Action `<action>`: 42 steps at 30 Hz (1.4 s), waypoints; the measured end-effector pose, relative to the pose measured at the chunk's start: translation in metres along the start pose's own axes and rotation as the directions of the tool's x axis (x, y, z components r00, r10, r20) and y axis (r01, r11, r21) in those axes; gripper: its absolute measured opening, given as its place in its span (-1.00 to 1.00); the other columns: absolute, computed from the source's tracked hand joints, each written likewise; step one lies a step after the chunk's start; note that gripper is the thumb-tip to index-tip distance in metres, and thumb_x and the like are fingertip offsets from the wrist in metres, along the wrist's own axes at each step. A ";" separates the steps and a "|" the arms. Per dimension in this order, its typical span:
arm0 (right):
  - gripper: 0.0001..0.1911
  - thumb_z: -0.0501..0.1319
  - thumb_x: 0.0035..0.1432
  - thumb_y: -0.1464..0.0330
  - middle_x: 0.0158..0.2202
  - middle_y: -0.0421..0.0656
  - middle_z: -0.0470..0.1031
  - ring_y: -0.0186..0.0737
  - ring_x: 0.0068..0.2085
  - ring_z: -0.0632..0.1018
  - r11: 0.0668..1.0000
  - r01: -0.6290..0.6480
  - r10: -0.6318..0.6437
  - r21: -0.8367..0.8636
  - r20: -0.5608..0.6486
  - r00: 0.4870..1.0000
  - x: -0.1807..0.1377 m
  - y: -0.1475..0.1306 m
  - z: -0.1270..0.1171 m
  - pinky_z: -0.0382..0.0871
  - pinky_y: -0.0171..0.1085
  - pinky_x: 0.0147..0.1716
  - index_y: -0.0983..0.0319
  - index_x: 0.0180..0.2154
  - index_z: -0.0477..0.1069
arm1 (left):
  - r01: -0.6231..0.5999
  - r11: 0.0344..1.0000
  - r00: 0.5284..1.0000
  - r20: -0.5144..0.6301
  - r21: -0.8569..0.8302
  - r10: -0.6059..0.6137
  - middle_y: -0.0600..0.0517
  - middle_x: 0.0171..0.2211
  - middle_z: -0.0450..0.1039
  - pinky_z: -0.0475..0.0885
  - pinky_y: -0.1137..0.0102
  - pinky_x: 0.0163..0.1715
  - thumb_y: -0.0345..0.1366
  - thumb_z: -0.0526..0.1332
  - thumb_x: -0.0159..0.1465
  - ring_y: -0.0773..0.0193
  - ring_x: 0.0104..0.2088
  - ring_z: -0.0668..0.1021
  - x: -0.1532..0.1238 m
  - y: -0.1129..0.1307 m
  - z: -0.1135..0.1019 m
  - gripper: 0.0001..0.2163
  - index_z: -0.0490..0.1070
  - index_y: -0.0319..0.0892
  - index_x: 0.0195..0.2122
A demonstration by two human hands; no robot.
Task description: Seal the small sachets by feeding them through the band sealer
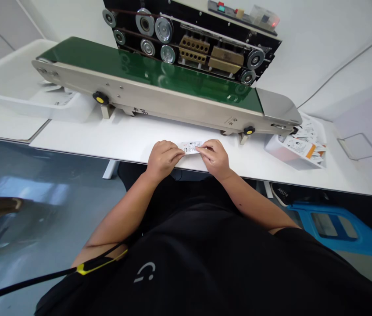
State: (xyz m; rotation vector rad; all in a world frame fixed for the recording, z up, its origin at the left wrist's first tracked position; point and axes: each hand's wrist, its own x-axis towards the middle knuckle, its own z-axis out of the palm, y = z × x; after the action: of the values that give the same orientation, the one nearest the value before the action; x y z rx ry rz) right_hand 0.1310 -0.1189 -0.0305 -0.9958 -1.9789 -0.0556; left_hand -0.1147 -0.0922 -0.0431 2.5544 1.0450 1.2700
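Far left, a white plastic tray [11, 77] on the worktop [133, 142], with a few printed papers inside it, partly hidden behind the near end of a band sealing machine [173, 101]. Along the back of the worktop, that machine's stainless body, topped by a green conveyor belt [140, 68], with a black panel of pulleys and brass blocks [192, 46] standing behind the belt. Two black knobs with yellow centres on the machine's front, one toward each end.

Near the middle, at the front edge of the worktop, the left hand [162, 160], its left fingers [177, 151] pinched narrow on the left end of a small printed white slip [191, 147]. Slip held level between both hands, in front of the machine and just over the worktop; whether packet or label, too small to tell. Then the right hand [215, 159], its right fingers [204, 150] pinched just as narrowly on the slip's right end, both hands close together on either side of it.

Further right, near the machine's far end, a white box [291, 151] packed with printed packets bearing orange marks. Below the worktop's front edge at right, a blue plastic stool [334, 224] on the floor.
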 end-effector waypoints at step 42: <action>-0.79 0.27 0.37 0.39 -0.18 -0.15 0.65 -0.21 -0.16 0.64 0.921 -0.143 0.068 0.364 0.211 0.975 0.006 0.006 -0.005 0.57 -0.16 -0.15 0.04 -0.11 0.69 | -0.077 0.831 0.996 -0.009 -0.551 0.086 -0.01 -0.31 0.58 0.51 0.33 -0.24 -0.15 0.40 0.36 0.24 -0.29 0.58 -0.003 -0.011 -0.020 -0.84 0.55 -0.11 -0.19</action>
State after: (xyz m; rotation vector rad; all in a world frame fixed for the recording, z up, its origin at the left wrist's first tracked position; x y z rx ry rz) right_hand 0.1372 -0.1130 -0.0251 -0.8758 -2.0035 0.4848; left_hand -0.1364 -0.0900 -0.0357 2.1673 0.4632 1.3267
